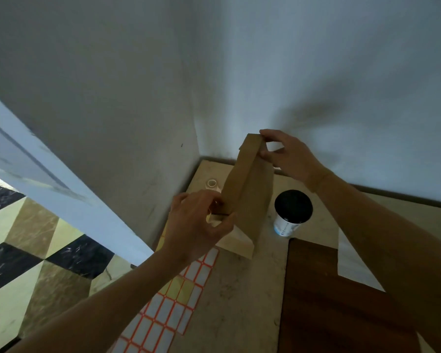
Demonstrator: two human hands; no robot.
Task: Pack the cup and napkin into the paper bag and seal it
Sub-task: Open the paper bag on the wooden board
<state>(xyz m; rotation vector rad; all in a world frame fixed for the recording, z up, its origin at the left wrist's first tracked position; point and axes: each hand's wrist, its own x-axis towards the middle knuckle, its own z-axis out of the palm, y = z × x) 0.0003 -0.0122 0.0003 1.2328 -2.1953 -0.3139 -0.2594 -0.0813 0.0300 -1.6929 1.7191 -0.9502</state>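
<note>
Paper bag (245, 197) upright between hands: right hand (288, 154) pinches top, left hand (196, 225) grips side.

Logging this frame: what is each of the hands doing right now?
Left hand: closed, pinching the paper bag at its lower side edge.
Right hand: closed, pinching the bag's top.

Plain brown paper bag (247, 197) at centre, no print on it. Just right of the bag, the cup (289, 220): white with blue lettering under a black lid. Near the bag's foot, a sticker sheet (178, 304) of white and yellow labels edged in orange-red. The surface (242, 289) is pale mottled beige; the floor (36, 256) left of the bag shows black, cream and tan diamonds.
</note>
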